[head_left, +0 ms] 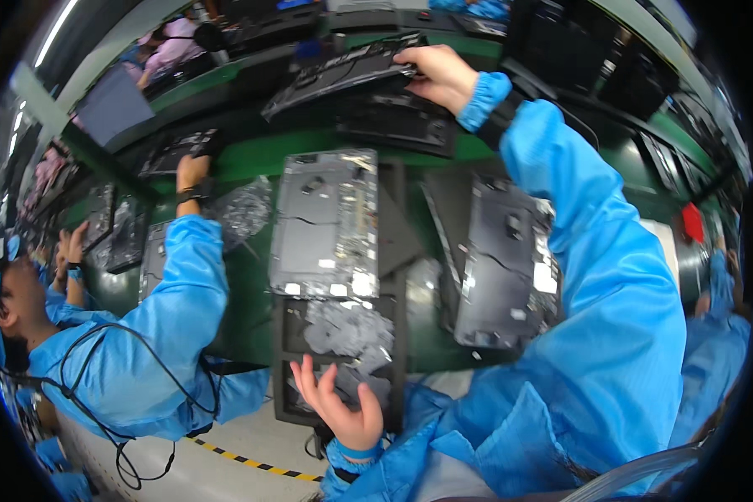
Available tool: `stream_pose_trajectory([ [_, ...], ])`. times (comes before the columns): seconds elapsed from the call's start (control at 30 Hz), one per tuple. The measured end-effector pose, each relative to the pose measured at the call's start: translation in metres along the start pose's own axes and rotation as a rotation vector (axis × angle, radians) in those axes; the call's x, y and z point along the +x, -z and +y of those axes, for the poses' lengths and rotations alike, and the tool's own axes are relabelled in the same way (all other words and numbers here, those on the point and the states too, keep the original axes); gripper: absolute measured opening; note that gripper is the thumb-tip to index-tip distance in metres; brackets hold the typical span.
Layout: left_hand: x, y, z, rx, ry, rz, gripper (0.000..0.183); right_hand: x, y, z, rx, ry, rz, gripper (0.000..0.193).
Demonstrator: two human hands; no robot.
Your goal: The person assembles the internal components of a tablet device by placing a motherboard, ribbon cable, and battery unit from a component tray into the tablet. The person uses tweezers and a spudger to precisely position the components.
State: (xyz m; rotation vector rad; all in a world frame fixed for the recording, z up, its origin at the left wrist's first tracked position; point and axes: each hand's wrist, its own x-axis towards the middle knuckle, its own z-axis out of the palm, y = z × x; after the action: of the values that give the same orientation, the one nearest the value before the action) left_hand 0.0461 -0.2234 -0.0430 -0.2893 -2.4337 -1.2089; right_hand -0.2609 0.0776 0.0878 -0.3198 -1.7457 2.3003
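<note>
My right hand [440, 75] reaches to the far side of the bench and grips the right end of a dark laptop chassis [335, 79], which is tilted and raised. Below it lies another dark laptop part [402, 125]. My left hand [343, 406] is palm up with fingers spread, over the near end of a black compartment tray [401, 351], and holds nothing. Grey translucent plastic pieces [343, 328] lie in the tray. At the tray's far part rests a grey laptop chassis [309, 226] with boards along its right side. Right of it sits a similar darker chassis [495, 276].
At the left, a co-worker in a blue smock [184, 276] reaches onto the bench, a hand at a dark laptop part [171, 155]. Crumpled clear plastic [244, 207] lies between us. A red object [692, 222] stands far right. Black cables hang by the co-worker.
</note>
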Motion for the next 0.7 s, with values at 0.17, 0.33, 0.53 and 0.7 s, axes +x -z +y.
stream_pose_trajectory([
  [0.17,0.001,-0.024,0.033,-0.278,-0.213,-0.22,0.044,-0.192,0.099,-0.011,-0.078,0.132,0.247,0.064],
  [0.33,0.012,-0.077,0.068,-0.86,0.184,-0.57,0.05,-0.329,0.122,0.052,0.227,0.169,0.445,0.044],
  [0.53,0.03,-0.103,0.066,-0.369,0.006,-0.45,0.055,-0.411,0.119,0.1,0.072,-0.103,-0.091,0.03],
  [0.7,0.024,-0.104,0.08,-0.069,-0.246,-0.253,0.045,-0.429,0.157,0.042,-0.129,-0.091,-0.286,0.02],
])
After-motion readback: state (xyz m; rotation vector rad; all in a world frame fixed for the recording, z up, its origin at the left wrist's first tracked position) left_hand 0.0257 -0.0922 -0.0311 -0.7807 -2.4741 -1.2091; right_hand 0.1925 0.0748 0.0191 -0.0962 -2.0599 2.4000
